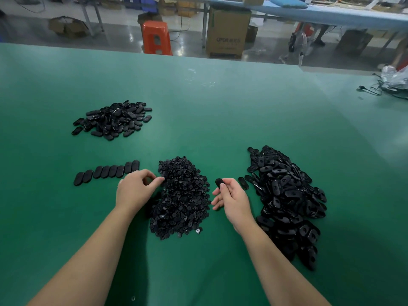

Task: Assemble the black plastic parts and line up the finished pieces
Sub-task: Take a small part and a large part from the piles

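**Your hands are working at the middle pile, one oval piece pinched in the right**

On your far left, a heap of oval black parts (112, 119) is lying well back on the green table (220, 107); the pieces are overlapping so closely that you are not seeing how any single one is built. Nearer you, a row of finished pieces (107, 172) is lying side by side, and your left hand (134, 191) is covering its right end, so the last piece is hidden. That hand is curling loosely, thumb and forefinger almost meeting at the left edge of the middle pile of small round parts (181, 199); whether they are pinching a part is too dark and small to tell. One small pale ring (198, 231) is showing at the pile's near edge, and another is sitting low between your forearms.

Your right hand (230, 198) is holding a black oval piece (219, 183) between thumb and forefinger, just above the table between the middle pile and the big right pile of slotted oval parts (287, 202); the other fingers are hanging relaxed beneath.

Beyond the table, an orange stool (156, 37) is standing beside a cardboard box (227, 32); the box is carrying printed letters, too blurred to read with certainty. A tangle of cables (379, 89) is being cut off at the right edge
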`<state>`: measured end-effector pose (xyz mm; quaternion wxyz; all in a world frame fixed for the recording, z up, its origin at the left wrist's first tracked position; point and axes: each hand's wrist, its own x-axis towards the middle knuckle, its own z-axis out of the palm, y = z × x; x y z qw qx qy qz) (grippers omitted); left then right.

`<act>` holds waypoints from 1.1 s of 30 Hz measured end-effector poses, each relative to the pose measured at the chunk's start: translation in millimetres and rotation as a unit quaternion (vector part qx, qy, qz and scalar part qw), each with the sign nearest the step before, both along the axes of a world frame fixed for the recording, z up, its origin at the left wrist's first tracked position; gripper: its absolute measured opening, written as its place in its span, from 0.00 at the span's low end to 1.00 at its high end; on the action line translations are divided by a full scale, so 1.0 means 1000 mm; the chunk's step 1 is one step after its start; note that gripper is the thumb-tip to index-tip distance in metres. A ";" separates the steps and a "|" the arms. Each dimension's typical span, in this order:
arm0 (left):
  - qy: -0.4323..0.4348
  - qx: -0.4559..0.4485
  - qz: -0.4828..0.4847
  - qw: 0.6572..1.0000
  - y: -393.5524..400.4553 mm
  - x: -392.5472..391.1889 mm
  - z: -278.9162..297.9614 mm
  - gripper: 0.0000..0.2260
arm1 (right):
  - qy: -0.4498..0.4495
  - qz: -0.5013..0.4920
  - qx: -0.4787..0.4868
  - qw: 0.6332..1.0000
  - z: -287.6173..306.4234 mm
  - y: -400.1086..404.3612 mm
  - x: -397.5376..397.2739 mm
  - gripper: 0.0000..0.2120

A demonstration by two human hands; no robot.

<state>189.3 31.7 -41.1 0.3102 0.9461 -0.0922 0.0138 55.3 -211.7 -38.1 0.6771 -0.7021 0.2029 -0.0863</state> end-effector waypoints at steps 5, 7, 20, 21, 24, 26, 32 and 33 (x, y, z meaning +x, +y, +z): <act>0.039 0.034 0.006 0.999 -0.007 0.002 0.008 0.07 | 0.011 -0.001 0.028 1.000 0.002 0.000 0.000 0.12; 0.053 0.038 0.008 0.998 -0.008 0.002 0.010 0.06 | 0.011 0.002 0.022 1.000 0.002 0.000 -0.001 0.12; -0.015 0.016 0.022 0.999 -0.016 0.002 0.008 0.07 | 0.014 0.009 -0.018 1.000 -0.002 0.001 0.000 0.08; -0.021 0.015 0.026 0.999 -0.017 0.003 0.007 0.08 | 0.013 0.008 -0.015 1.000 -0.002 0.002 0.001 0.07; -0.021 0.034 0.020 0.999 -0.017 0.003 0.007 0.10 | 0.008 0.004 -0.011 1.000 -0.002 0.001 0.001 0.06; -0.018 0.063 0.005 0.998 -0.016 0.002 0.008 0.10 | 0.005 0.003 -0.009 1.000 -0.003 0.002 0.002 0.05; -0.026 0.094 0.004 0.995 -0.012 0.003 0.010 0.07 | 0.000 0.002 -0.039 0.999 -0.007 0.002 0.001 0.02; -0.024 0.107 0.002 0.994 -0.011 0.004 0.010 0.07 | 0.000 0.001 -0.047 0.999 -0.007 0.001 0.001 0.03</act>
